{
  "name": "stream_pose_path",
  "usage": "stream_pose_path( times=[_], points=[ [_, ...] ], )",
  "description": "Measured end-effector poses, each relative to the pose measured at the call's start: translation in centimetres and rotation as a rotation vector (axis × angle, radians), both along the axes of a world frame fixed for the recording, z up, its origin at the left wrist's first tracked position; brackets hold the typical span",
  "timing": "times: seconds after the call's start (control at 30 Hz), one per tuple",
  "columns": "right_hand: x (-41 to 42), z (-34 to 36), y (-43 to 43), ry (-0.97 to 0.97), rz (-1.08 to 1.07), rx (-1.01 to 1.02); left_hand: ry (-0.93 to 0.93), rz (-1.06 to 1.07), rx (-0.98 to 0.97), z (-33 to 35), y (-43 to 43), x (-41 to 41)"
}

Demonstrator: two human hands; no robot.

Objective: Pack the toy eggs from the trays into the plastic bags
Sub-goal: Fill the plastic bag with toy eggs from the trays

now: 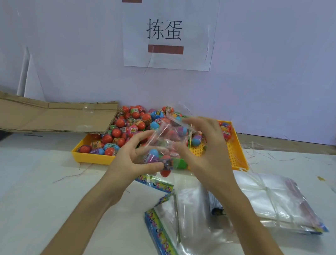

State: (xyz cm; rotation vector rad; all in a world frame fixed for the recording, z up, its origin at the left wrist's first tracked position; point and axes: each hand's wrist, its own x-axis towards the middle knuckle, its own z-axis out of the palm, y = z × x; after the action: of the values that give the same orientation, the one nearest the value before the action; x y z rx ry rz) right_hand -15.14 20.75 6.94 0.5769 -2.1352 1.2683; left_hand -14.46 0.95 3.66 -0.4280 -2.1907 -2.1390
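Cardboard (pixel 40 111): flat, creased brown sheet at left middle, its edge overlapping the left tray.
Left tray (pixel 90 157): yellow plastic, heaped with glossy round toy eggs (pixel 119 122) in red, blue and pink.
Left hand (pixel 133 161): at centre, fingers curled under the filled bag, cupping its bottom.
Filled bag (pixel 165 146): clear crinkled plastic holding several eggs, held between both hands above the trays' near edge.
Right hand (pixel 206 155): pinches the bag's upper edge.
Right tray (pixel 234 157): yellow perforated grid, mostly bare.
Empty bags (pixel 182 227): flat transparent stacks with colourful printed headers, lower right.
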Motion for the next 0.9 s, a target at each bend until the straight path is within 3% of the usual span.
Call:
stream_pose_path(
  times=[0.13,0.23,0.47,0.63,0.9],
  points=[
    [-0.1,0.1,0.0,-0.301,0.042,-0.205,0.053,0.060,0.053,-0.2,0.5,0.1],
    [-0.2,-0.2,-0.2,-0.523,0.228,-0.151,0.084,0.061,0.074,-0.3,1.0,0.3],
    [0.0,-0.4,-0.8,-0.397,0.292,-0.242,-0.032,0.047,0.033,-0.4,1.3,0.3],
    [0.0,-0.7,-0.9,-0.390,0.243,-0.208,0.013,-0.004,-0.023,-0.3,1.3,0.7],
    [0.3,-0.5,-1.0,-0.311,0.165,-0.343,0.021,0.023,0.017,-0.3,1.4,0.7]
  ],
)
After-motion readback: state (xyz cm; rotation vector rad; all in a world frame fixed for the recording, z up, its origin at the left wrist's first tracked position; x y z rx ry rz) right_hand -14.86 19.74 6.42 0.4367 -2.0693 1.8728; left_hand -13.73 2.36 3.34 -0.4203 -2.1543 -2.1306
